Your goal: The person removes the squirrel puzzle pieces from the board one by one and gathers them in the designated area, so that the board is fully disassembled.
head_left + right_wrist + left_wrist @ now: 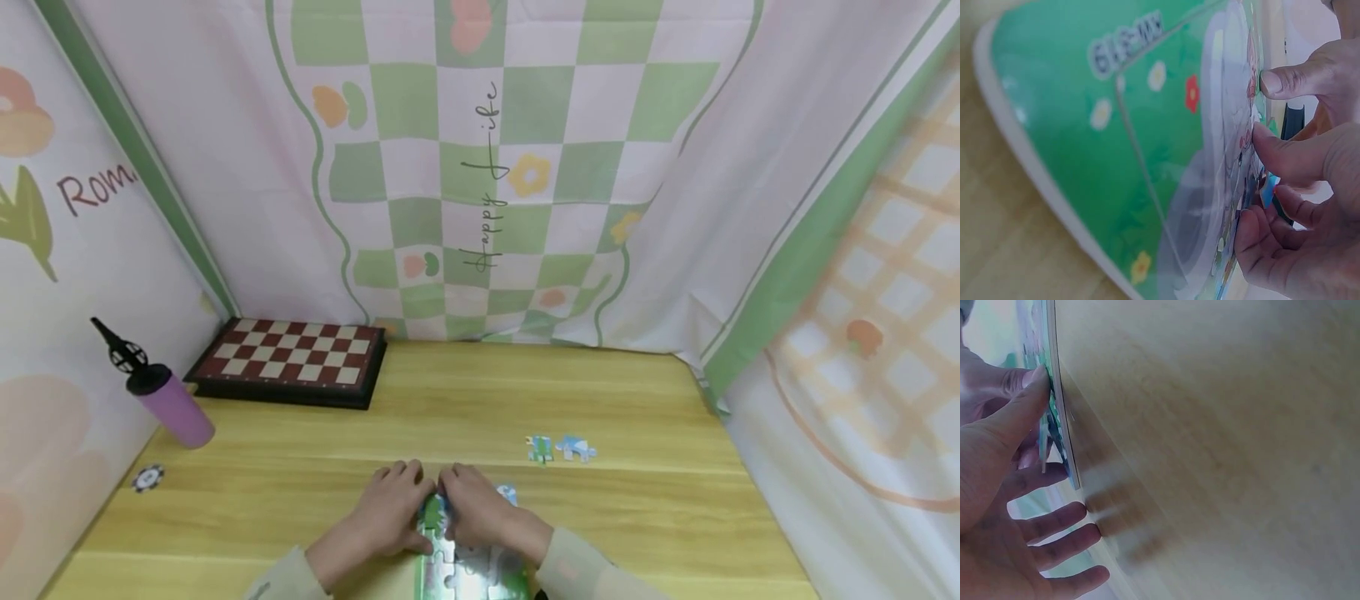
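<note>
A jigsaw puzzle board (471, 582) with a green printed border lies at the table's near edge, glossy with glare. My left hand (392, 507) rests at its far left corner; the thumb presses the board's side edge, while the other fingers reach past the end, fairly straight. With its thumb and fingers, my right hand (480, 510) pinches a small blue puzzle piece (1267, 190) over the board. In the left wrist view, a tilted piece (1045, 442) stands off the board surface between the hands. The fingers partly hide the far end of the puzzle.
Two loose puzzle pieces, one green and blue (539, 449) and one blue and white (575, 448), lie beyond the right hand. At the left are a checkerboard box (292, 354), a purple pump bottle (177, 410) and a round chip (147, 477). Printed curtains (525, 167) border the table.
</note>
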`<control>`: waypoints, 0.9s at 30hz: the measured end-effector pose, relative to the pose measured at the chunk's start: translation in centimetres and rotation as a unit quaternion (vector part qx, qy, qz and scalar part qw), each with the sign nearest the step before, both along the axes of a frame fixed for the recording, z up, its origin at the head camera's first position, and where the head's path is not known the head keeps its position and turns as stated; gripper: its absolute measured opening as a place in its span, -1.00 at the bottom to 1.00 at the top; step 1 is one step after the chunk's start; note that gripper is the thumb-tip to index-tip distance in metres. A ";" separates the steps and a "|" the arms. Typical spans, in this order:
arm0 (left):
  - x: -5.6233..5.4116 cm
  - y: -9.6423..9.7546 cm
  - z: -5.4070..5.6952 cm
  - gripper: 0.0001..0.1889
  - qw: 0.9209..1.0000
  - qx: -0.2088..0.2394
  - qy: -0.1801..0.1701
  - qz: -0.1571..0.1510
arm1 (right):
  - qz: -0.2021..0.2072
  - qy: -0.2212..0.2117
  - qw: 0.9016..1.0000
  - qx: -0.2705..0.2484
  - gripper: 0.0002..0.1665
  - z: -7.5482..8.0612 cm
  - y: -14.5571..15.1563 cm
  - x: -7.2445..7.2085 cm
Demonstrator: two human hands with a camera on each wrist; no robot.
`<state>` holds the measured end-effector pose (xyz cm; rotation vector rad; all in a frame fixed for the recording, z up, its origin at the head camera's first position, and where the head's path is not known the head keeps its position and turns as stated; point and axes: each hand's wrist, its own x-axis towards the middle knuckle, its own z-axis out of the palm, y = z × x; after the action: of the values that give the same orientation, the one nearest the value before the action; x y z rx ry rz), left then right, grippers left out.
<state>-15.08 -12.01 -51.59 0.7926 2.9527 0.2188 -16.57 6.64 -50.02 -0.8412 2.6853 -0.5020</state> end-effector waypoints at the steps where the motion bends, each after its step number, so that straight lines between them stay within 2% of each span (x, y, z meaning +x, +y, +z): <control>1: 0.0 0.0 0.0 -0.15 1.000 0.001 0.000 0.001 | 0.000 -0.003 1.000 -0.003 -0.38 0.0 0.0 0.0; 9: -0.2 0.0 -0.4 -0.08 1.000 0.002 -0.005 0.003 | 0.008 -0.017 1.000 -0.025 -0.30 -0.2 0.2 -0.2; 13: -0.1 0.0 -0.4 -0.09 1.000 0.004 -0.001 0.001 | 0.012 -0.014 1.000 -0.023 -0.34 -0.2 0.4 0.0; 21: -0.2 -0.1 -0.2 -0.12 1.000 0.010 -0.003 0.000 | 0.049 -0.016 0.997 -0.048 -0.62 0.0 0.8 0.0; 24: -0.2 -0.1 -0.1 -0.16 1.000 0.011 -0.007 0.000 | 0.059 -0.022 0.996 -0.069 -0.74 0.2 1.1 0.1; 27: -0.1 -0.2 -0.2 -0.16 1.000 0.015 -0.009 -0.001 | 0.057 -0.042 0.991 -0.112 -0.84 0.5 2.0 0.1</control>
<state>-15.19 -12.16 -51.79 0.7931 2.9385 0.2689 -16.50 8.60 -49.55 -1.0030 2.5189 -0.8025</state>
